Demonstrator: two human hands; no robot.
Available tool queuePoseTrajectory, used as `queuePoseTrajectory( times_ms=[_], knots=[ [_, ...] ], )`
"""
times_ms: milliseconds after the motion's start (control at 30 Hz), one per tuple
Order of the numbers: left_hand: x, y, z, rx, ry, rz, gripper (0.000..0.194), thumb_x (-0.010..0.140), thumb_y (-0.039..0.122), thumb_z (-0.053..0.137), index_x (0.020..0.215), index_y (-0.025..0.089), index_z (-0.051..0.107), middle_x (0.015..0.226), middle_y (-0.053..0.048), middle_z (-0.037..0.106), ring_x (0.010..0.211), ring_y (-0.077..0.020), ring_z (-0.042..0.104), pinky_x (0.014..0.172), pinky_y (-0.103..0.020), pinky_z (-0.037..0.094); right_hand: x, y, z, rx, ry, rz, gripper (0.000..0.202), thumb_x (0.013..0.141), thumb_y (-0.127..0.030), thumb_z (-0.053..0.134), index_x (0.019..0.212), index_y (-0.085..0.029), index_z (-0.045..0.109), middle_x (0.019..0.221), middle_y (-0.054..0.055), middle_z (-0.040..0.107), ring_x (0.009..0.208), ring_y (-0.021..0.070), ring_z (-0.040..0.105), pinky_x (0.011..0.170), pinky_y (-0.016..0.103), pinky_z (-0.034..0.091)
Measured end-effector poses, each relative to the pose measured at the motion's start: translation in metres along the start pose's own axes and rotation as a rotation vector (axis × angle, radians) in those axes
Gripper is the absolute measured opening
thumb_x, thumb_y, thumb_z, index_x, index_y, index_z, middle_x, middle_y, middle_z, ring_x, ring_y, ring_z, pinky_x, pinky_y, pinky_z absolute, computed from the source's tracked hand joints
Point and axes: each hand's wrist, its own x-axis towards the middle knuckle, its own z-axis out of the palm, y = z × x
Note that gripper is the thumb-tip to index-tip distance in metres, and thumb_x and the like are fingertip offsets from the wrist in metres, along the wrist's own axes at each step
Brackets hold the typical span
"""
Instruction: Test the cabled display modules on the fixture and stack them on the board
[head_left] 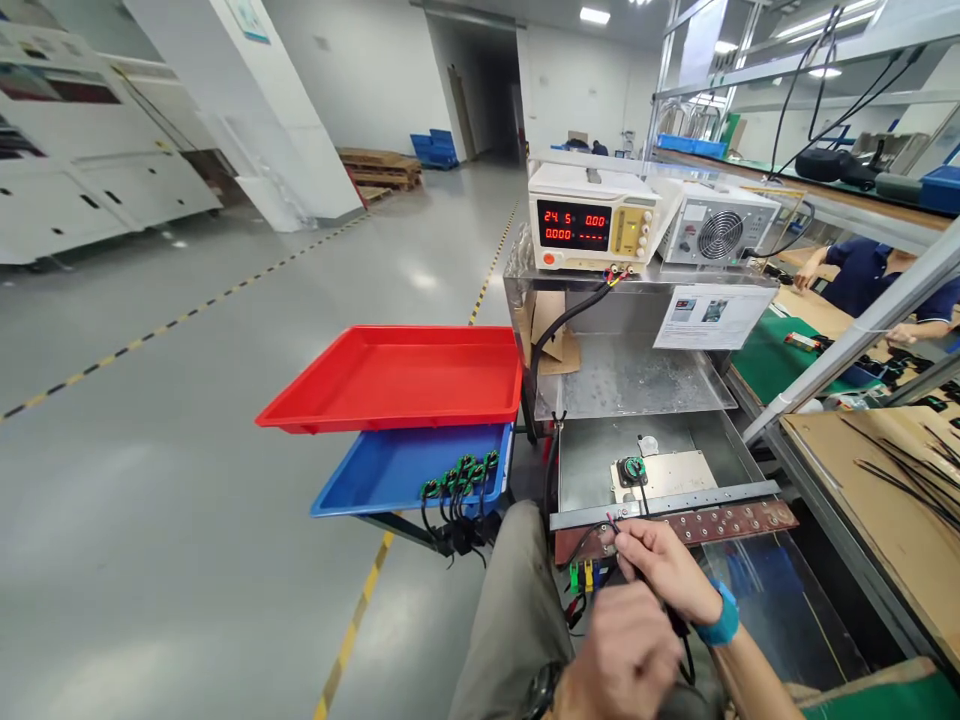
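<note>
Right hand (664,572), w/ a blue wristband (721,622), sits at the front edge of the metal test box (660,440), fingers curled & pinched on thin black wires (600,532) where they meet the brown terminal strip (720,522); grip is closed on the wire end, thumb & forefinger doing the work. Left hand (622,665) is lower, nearer the camera, blurred; looks loosely closed, back of hand up, can't tell if it holds anything, though a black cable (684,650) hangs betw. the two hands. Wires: prob. very light, soft, floppy, won't hold shape, so best taken right by the tip, near the connector end, not mid-length. Insulation likely a bit slick; the bare ends could bend or fray if squeezed hard. Long axis of the pinched stretch runs roughly left-right along the strip, w/ the free end pointing left & sagging down toward the coloured clips (581,577) below. Inside the box a round green-black switch part (631,470) sits on a pale plate, upright, its lead trailing toward the strip. More of the same parts lie in a row at the right edge of the blue tray (375,480), leads dangling over the rim; red tray (397,380) is stacked above it. Power supply (589,225) w/ red digits stands on top of the box. Another person's arms (862,275) work at the far bench, well apart.
</note>
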Motion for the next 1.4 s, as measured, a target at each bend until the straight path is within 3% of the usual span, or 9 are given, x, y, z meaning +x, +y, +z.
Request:
queuePoseTrajectory(
  times_ms=[100,167,367,700,833,1000,1233,1333,1400],
  knots=[
    [0.003,-0.004,-0.034,-0.088,0.309,-0.645,0.031,0.100,0.041,0.048,0.087,0.018,0.064,0.066,-0.002,0.059,0.059,-0.0134,0.054,0.058,-0.025,0.042,-0.015,0.002,0.004,-0.004,0.002,-0.024,0.048,0.095,-0.062,0.056,0.090,-0.014,0.062,0.056,-0.005,0.045,0.047,0.0077,0.034,0.045,0.021,0.027],
    [0.002,-0.011,-0.050,-0.249,0.329,-0.926,0.042,0.093,0.057,0.057,0.095,0.016,0.064,0.064,0.001,0.055,0.053,-0.0103,0.046,0.050,-0.021,0.037,-0.021,0.004,0.009,-0.058,-0.007,-0.053,0.048,0.098,-0.060,0.053,0.085,-0.014,0.062,0.059,-0.004,0.044,0.051,0.0079,0.033,0.048,0.022,0.026],
    [-0.020,-0.019,-0.064,-0.601,0.166,-1.235,0.057,0.078,0.068,0.070,0.083,0.013,0.060,0.056,0.007,0.044,0.044,-0.0033,0.034,0.043,-0.017,0.019,-0.034,0.019,0.021,-0.182,-0.041,-0.055,0.044,0.101,-0.053,0.052,0.092,-0.014,0.069,0.064,-0.003,0.042,0.060,0.0097,0.035,0.056,0.024,0.027],
    [-0.045,-0.013,-0.069,-0.851,0.227,-1.408,0.050,0.071,0.056,0.082,0.083,0.012,0.062,0.060,0.005,0.050,0.042,-0.0027,0.042,0.042,-0.017,0.022,-0.043,0.050,0.030,-0.094,0.063,0.062,0.040,0.094,-0.052,0.064,0.107,-0.015,0.070,0.069,-0.001,0.054,0.064,0.0128,0.045,0.063,0.024,0.036],
    [-0.046,-0.019,-0.068,-0.939,0.293,-1.495,0.049,0.066,0.051,0.085,0.084,0.012,0.060,0.061,0.006,0.049,0.044,-0.0023,0.042,0.042,-0.015,0.023,-0.042,0.057,0.037,-0.009,0.141,0.066,0.037,0.091,-0.051,0.067,0.096,-0.015,0.065,0.071,-0.001,0.058,0.065,0.0133,0.050,0.063,0.024,0.040],
    [-0.051,-0.034,-0.063,-0.961,0.247,-1.599,0.046,0.061,0.050,0.078,0.075,0.015,0.052,0.060,0.008,0.038,0.042,-0.0020,0.029,0.040,-0.016,0.020,-0.039,0.053,0.050,-0.189,0.217,-0.015,0.030,0.096,-0.045,0.062,0.090,-0.017,0.069,0.084,0.004,0.069,0.074,0.0150,0.058,0.068,0.024,0.043],
    [-0.074,-0.047,-0.059,-0.491,0.357,-1.439,0.058,0.075,0.066,0.067,0.100,0.013,0.062,0.067,0.003,0.053,0.047,-0.0080,0.046,0.044,-0.020,0.029,-0.022,0.064,0.059,-0.693,0.339,-0.037,0.025,0.098,-0.031,0.049,0.084,-0.018,0.065,0.071,0.000,0.065,0.060,0.0131,0.056,0.061,0.023,0.033],
    [-0.082,-0.049,-0.061,-0.298,0.369,-1.339,0.047,0.081,0.056,0.067,0.104,0.014,0.066,0.071,0.001,0.061,0.053,-0.0109,0.051,0.054,-0.023,0.040,-0.013,0.070,0.061,-0.821,0.339,-0.018,0.023,0.097,-0.027,0.046,0.082,-0.019,0.062,0.068,0.001,0.064,0.058,0.0141,0.057,0.061,0.025,0.031],
    [-0.085,-0.048,-0.062,-0.152,0.285,-1.251,0.036,0.088,0.046,0.063,0.108,0.016,0.068,0.087,-0.004,0.069,0.067,-0.0149,0.061,0.066,-0.026,0.047,-0.009,0.072,0.062,-0.857,0.317,-0.006,0.022,0.097,-0.025,0.045,0.083,-0.019,0.062,0.070,0.002,0.066,0.060,0.0151,0.059,0.061,0.025,0.030]
  ],
)
